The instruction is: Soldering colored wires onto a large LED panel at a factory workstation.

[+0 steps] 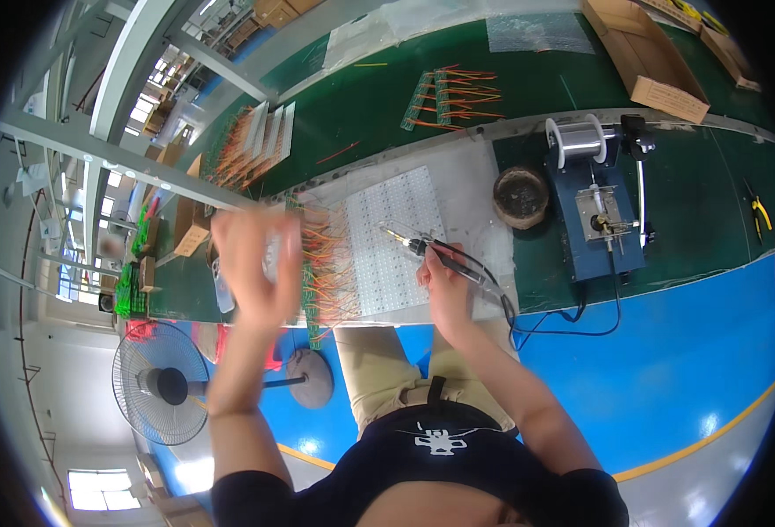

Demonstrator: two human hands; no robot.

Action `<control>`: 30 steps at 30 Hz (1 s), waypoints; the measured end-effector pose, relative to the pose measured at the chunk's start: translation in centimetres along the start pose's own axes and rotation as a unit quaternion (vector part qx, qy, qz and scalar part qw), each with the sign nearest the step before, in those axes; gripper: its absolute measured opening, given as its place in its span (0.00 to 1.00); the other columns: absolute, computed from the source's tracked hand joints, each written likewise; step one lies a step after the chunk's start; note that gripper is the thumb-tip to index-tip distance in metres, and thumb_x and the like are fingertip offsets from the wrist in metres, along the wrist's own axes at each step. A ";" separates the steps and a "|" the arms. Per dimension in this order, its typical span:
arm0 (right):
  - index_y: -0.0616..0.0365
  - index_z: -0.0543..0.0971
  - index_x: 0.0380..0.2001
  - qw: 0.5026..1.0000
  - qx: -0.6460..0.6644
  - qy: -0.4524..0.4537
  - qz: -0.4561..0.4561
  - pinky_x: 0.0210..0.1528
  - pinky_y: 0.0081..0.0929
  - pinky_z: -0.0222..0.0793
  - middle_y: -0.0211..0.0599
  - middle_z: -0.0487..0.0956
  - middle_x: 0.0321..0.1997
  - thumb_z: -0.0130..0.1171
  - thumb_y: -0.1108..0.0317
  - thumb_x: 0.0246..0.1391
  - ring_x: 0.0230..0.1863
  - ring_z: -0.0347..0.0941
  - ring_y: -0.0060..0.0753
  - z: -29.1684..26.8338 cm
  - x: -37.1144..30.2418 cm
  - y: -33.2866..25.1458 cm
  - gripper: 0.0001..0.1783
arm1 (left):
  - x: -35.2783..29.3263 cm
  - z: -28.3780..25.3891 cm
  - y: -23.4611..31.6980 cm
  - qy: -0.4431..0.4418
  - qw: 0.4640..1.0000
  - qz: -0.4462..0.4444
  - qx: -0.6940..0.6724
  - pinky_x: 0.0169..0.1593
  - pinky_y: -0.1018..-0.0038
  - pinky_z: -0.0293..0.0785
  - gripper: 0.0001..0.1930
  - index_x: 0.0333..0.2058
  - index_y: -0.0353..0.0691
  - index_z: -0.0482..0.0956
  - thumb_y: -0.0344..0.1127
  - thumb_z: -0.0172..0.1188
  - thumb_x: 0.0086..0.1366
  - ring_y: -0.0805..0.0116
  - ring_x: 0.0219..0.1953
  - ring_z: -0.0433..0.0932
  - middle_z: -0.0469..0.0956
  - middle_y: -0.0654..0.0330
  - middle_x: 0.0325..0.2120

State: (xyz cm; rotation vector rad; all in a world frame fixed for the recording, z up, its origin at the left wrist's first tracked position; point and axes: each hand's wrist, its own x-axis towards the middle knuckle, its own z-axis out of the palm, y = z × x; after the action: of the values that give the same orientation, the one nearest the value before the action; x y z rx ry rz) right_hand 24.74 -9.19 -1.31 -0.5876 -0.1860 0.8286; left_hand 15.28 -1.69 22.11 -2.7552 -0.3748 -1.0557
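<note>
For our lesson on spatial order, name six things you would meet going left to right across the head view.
Standing fan, left hand, right hand, round pot, blue machine with spool, yellow-handled pliers.

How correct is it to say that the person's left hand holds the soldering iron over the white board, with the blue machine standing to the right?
One detail is wrong: the head view shows the right hand, not the left, holding the soldering iron over the white board. The blue machine does stand to the right.
</note>
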 end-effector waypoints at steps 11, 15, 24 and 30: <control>0.55 0.63 0.34 0.989 0.130 0.076 0.003 0.26 0.24 0.61 0.30 0.66 0.23 0.51 0.66 0.58 0.24 0.62 0.22 0.1 -0.3 -0.5 0.08 | 8.8 26.8 -20.1 -0.414 0.820 -0.275 -0.283 0.37 0.75 0.67 0.15 0.26 0.44 0.81 0.50 0.58 0.56 0.75 0.26 0.73 0.78 0.64 0.22; 0.55 0.64 0.36 0.985 0.153 0.075 -0.001 0.28 0.26 0.63 0.31 0.68 0.26 0.49 0.67 0.58 0.26 0.64 0.23 -0.7 -0.6 0.2 0.07 | 6.8 33.1 -17.4 -0.442 0.837 -0.314 -0.073 0.54 0.34 0.42 0.23 0.27 0.46 0.78 0.61 0.52 0.56 0.56 0.46 0.73 0.78 0.61 0.34; 0.54 0.65 0.39 0.985 0.158 0.072 -0.002 0.28 0.26 0.62 0.30 0.68 0.27 0.48 0.65 0.59 0.27 0.63 0.22 -0.2 -0.2 -0.3 0.08 | 8.1 34.2 -17.3 -0.436 0.846 -0.298 -0.071 0.54 0.35 0.44 0.18 0.30 0.47 0.78 0.55 0.50 0.60 0.56 0.45 0.73 0.78 0.62 0.34; 0.51 0.68 0.44 0.988 0.149 0.049 -0.001 0.29 0.25 0.58 0.26 0.65 0.25 0.47 0.64 0.60 0.29 0.61 0.22 -0.6 -0.3 -0.2 0.10 | 6.2 35.4 -19.5 -0.385 0.854 -0.308 -0.164 0.53 0.40 0.43 0.14 0.28 0.47 0.77 0.51 0.53 0.60 0.66 0.38 0.73 0.77 0.66 0.27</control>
State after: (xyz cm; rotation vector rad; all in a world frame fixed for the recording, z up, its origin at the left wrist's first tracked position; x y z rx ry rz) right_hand 24.88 -9.77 -1.62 -0.3443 0.0282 0.8049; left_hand 36.42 26.59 1.50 -3.3536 -1.3628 0.0272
